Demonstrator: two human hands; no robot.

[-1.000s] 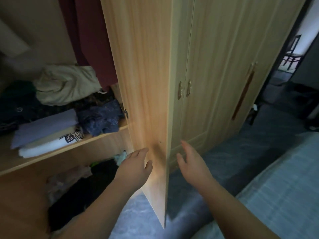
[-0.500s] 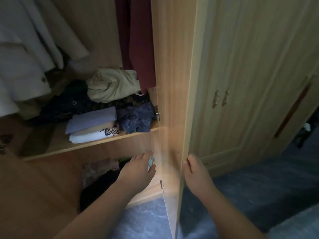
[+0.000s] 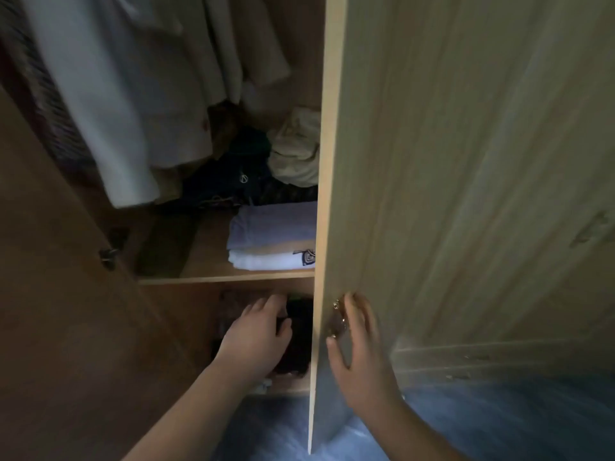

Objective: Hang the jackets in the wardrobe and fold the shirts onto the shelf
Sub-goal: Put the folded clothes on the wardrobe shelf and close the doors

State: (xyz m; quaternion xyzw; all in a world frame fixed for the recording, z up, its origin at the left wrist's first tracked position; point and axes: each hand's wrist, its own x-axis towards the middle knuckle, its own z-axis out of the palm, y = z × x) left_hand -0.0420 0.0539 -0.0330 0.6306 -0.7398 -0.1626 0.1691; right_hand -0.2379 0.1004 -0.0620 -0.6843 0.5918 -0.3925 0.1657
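The wardrobe stands partly open. Its right door point(image 3: 449, 194) has swung across most of the opening. My right hand point(image 3: 357, 347) lies with spread fingers on the door's outer face, beside the brass handle point(image 3: 336, 319). My left hand point(image 3: 256, 334) reaches into the lower compartment, fingers loosely extended over dark clothes point(image 3: 299, 341), holding nothing that I can see. On the shelf point(image 3: 213, 279) lies a stack of folded shirts point(image 3: 273, 237), lilac on top and white below. Pale jackets point(image 3: 133, 94) hang above the shelf.
The left door point(image 3: 66, 294) stands open at the left, with a hinge at its inner edge. A crumpled beige garment point(image 3: 296, 151) and dark clothes point(image 3: 239, 181) lie at the back of the shelf. Blue floor point(image 3: 499, 424) shows below.
The right door has swung further towards shut, hiding the maroon garment. My right hand has shifted from the door's edge to its face by the handle. My left hand has reached deeper into the lower compartment.
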